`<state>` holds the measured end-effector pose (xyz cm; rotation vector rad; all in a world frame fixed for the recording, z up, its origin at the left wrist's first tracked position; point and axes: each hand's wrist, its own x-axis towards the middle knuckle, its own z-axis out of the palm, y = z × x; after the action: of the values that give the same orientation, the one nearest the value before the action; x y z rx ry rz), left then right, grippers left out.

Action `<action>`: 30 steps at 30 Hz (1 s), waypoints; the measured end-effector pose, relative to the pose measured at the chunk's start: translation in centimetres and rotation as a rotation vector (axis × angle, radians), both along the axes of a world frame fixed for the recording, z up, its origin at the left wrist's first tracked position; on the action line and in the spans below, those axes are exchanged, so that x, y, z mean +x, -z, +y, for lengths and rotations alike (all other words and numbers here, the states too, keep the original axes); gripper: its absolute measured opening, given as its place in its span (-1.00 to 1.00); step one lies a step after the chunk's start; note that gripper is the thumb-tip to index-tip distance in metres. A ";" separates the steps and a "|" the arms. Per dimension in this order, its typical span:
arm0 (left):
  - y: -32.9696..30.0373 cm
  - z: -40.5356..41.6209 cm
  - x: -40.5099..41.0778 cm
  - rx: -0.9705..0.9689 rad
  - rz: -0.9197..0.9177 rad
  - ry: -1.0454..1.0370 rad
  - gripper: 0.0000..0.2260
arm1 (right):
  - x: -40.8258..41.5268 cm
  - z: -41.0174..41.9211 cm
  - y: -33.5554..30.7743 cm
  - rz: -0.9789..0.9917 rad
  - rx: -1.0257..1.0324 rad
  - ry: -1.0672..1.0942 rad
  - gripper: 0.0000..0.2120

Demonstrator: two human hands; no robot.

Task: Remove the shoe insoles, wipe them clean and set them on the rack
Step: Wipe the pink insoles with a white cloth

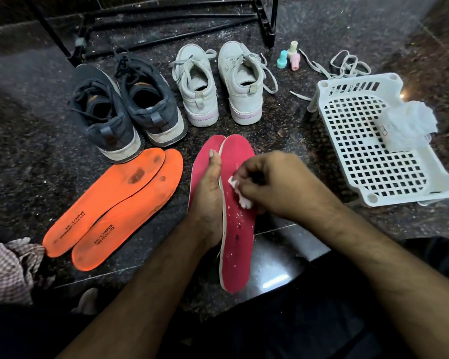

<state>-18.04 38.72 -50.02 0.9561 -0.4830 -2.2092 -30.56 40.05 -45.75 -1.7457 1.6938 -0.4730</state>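
Two pink insoles lie side by side on the dark stone floor. My left hand [208, 198] grips the right pink insole [237, 229] along its left edge, thumb pointing up, and covers part of the left pink insole [205, 156]. My right hand [272, 185] pinches a small white tissue wad [240, 193] against that insole, which is dotted with white specks. Two orange insoles [119, 211] with dark stains lie to the left. A white slatted plastic rack [360, 141] stands at the right.
A pair of dark grey sneakers [125, 110] and a pair of white sneakers [218, 84] stand behind the insoles. A crumpled tissue pack [407, 128] lies on the rack. Loose laces [342, 68], small pastel bottles [289, 57], a black metal frame [166, 24] and checked cloth [8, 268] surround them.
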 end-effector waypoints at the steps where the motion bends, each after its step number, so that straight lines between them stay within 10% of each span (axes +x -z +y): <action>1: 0.0 0.0 -0.1 -0.016 -0.005 0.016 -0.26 | -0.4 -0.3 0.1 -0.020 -0.008 0.053 -0.94; 30: 0.2 -0.2 0.4 -0.028 -0.034 -0.038 -0.31 | -0.2 -0.3 0.0 0.098 0.011 -0.054 -0.90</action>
<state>-17.61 38.57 -50.18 0.9822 -0.5060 -2.1497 -30.76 39.77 -45.78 -1.8281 1.7077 -0.3584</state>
